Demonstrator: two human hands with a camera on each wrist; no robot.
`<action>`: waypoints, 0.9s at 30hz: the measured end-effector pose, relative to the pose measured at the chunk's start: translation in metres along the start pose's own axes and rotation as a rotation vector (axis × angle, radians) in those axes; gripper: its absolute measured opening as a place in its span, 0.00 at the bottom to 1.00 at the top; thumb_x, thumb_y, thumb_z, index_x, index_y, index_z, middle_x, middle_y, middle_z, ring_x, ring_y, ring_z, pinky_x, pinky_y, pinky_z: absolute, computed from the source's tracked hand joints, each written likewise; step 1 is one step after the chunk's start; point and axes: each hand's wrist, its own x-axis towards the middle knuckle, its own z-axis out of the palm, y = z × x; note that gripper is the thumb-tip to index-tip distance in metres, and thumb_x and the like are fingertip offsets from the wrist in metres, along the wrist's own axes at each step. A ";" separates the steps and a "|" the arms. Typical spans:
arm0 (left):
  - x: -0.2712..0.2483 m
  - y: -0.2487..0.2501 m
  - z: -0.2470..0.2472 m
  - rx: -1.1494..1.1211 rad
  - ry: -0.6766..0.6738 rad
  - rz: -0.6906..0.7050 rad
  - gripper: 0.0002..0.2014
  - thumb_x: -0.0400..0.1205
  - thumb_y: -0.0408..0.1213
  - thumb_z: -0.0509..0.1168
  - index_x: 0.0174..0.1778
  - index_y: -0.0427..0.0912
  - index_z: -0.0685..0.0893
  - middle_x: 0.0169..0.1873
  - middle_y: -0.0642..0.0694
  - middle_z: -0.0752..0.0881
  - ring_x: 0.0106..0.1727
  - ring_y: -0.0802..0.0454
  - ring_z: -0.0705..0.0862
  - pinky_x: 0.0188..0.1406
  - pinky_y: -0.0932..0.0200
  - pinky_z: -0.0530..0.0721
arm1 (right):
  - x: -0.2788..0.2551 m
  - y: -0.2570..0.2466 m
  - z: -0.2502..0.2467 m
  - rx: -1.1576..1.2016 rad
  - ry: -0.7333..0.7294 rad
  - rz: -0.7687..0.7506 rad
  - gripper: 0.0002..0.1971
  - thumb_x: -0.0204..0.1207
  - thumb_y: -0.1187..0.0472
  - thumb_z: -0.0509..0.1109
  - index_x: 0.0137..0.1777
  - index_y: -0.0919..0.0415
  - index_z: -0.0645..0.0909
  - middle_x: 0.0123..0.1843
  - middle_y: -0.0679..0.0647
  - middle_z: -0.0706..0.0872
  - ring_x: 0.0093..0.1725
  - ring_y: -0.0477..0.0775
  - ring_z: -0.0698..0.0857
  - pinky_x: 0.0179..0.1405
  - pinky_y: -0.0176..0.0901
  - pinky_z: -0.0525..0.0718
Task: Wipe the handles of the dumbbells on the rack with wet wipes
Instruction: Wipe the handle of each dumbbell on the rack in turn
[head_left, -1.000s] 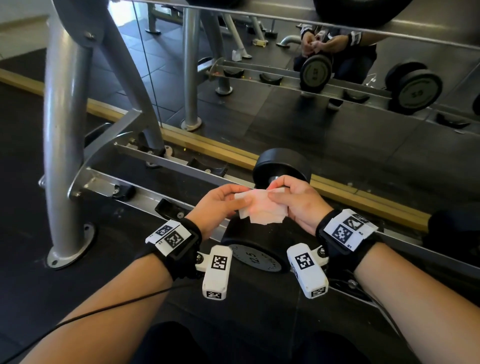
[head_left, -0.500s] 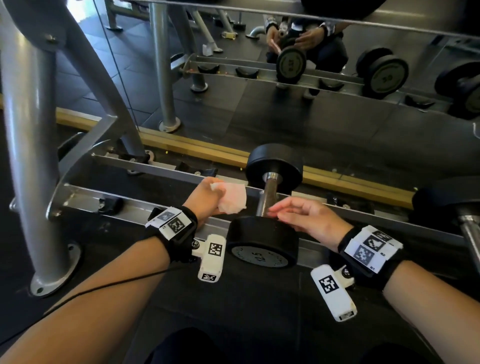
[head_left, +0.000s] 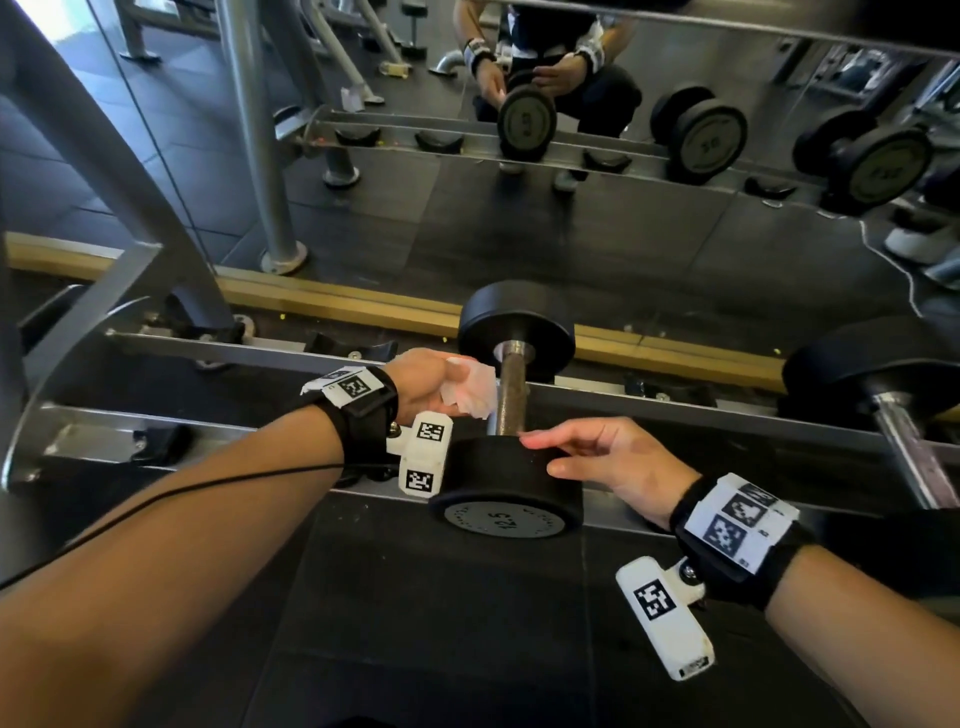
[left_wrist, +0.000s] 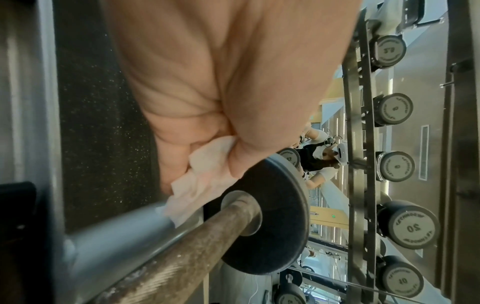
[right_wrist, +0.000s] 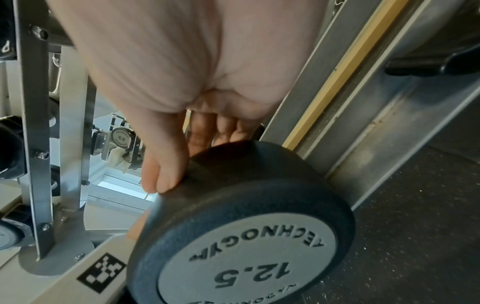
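Observation:
A black 12.5 dumbbell (head_left: 506, 488) lies across the two rails of the low rack (head_left: 234, 356), its rusty brown handle (head_left: 511, 395) bare. My left hand (head_left: 423, 384) pinches a crumpled white wet wipe (head_left: 470, 389) just left of the handle; the left wrist view shows the wipe (left_wrist: 202, 181) between thumb and fingers beside the handle (left_wrist: 182, 253). My right hand (head_left: 592, 457) rests with straight fingers on the rim of the near head (right_wrist: 233, 216), thumb against its edge. A second dumbbell (head_left: 883, 374) lies on the rack at the right.
A mirror behind the rack reflects me, the rack and several dumbbells (head_left: 706, 140). A thick grey upright (head_left: 31, 171) of the rack stands at the left. Black rubber flooring (head_left: 441, 623) lies in front. Empty black saddles (head_left: 353, 345) sit along the rails at left.
Both hands held the wipe over the handle a second ago. The right hand has let go and moved onto the near head; the left hand keeps the wipe, drawn left off the handle.

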 end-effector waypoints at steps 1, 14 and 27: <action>0.001 0.003 0.000 0.004 -0.006 -0.001 0.16 0.90 0.28 0.54 0.72 0.32 0.78 0.57 0.34 0.88 0.52 0.41 0.90 0.44 0.48 0.91 | -0.001 0.002 0.000 -0.013 0.002 0.000 0.18 0.76 0.74 0.71 0.62 0.57 0.87 0.64 0.45 0.89 0.67 0.44 0.84 0.63 0.32 0.82; -0.001 -0.009 0.002 0.172 -0.237 0.008 0.16 0.89 0.28 0.57 0.69 0.36 0.83 0.61 0.37 0.89 0.60 0.47 0.89 0.54 0.55 0.89 | -0.003 0.014 0.005 0.074 0.020 -0.004 0.20 0.79 0.69 0.69 0.59 0.42 0.89 0.65 0.45 0.88 0.67 0.46 0.84 0.68 0.44 0.81; -0.004 0.004 0.011 0.389 -0.256 0.139 0.14 0.88 0.38 0.61 0.56 0.30 0.86 0.50 0.32 0.83 0.53 0.39 0.81 0.68 0.44 0.81 | 0.000 0.013 0.001 0.092 -0.013 -0.007 0.20 0.79 0.71 0.70 0.60 0.44 0.89 0.66 0.47 0.88 0.68 0.48 0.84 0.71 0.46 0.81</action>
